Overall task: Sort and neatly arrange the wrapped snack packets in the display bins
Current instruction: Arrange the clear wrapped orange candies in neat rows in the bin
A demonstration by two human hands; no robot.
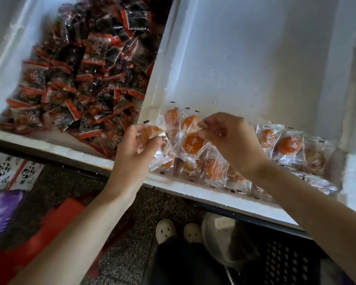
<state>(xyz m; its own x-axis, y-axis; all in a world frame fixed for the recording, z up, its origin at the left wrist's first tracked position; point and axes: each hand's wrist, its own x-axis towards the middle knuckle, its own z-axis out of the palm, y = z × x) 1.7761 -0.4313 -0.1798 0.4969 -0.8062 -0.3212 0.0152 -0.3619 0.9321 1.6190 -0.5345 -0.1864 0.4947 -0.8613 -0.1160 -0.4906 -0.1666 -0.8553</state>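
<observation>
**Head view.** Two white foam bins stand side by side, sloped toward the person. The left bin (49, 145) is heaped with dark red-trimmed packets (80, 83) in no order. The right bin (193, 192) carries orange packets (288, 145) only along its front edge, in a loose overlapping row; the rest of its floor is bare.

The left hand (140, 145) is over the front left corner of the right bin, its fingers (150, 140) curled round a held packet (152, 131). The right hand (230, 138) is just beside it, over the middle of the front edge. Its fingertips (206, 124) pinch the clear wrapper end of a hanging packet (193, 143), which lies below and to the left of them, between the two hands. Its long axis appears to run from the fingertips down toward the front rim, though motion blur makes the tilt uncertain.

**Assessment.** The step in hand looks like laying orange packets into the row. The right hand is nearer the stretch of the row that lies flat toward the right wall; the left hand is nearer the crowded left corner. Squaring the hanging packet would call for turning it in line with its neighbours.

Below the bins, a pair of pale slippers (165, 229) and a black crate (286, 264) are on the floor.
</observation>
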